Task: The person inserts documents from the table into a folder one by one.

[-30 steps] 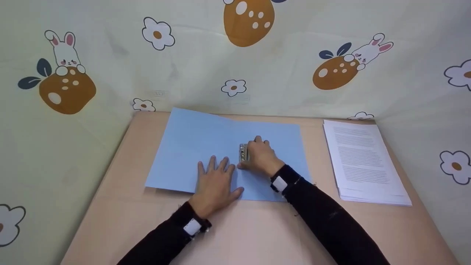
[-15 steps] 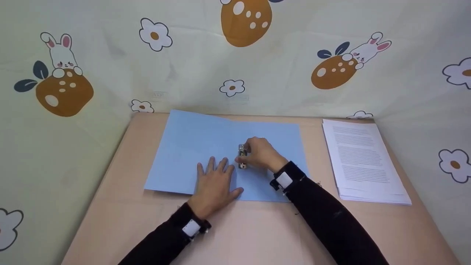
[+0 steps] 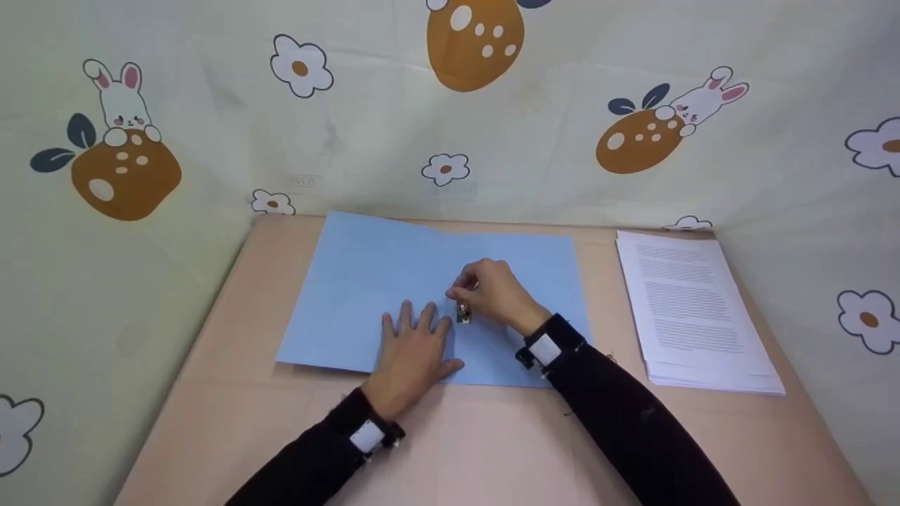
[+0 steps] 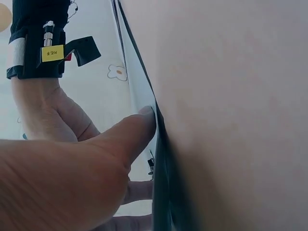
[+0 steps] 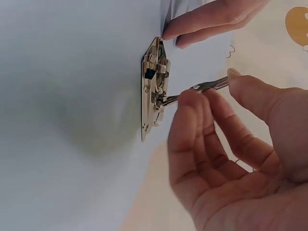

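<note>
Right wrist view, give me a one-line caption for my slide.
Right hand holding the raised lever of a metal clip on a blue folder, left fingers close by.

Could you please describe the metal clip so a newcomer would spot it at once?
On the table lies an open blue folder, left of the white paper. The clip sits near the folder's middle, its lever pinched by the right hand. Unlike the folder and paper, it is shiny metal.

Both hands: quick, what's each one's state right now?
Left hand: open, spread on the blue folder.
Right hand: closed, pinching the lever of the metal clip.
</note>
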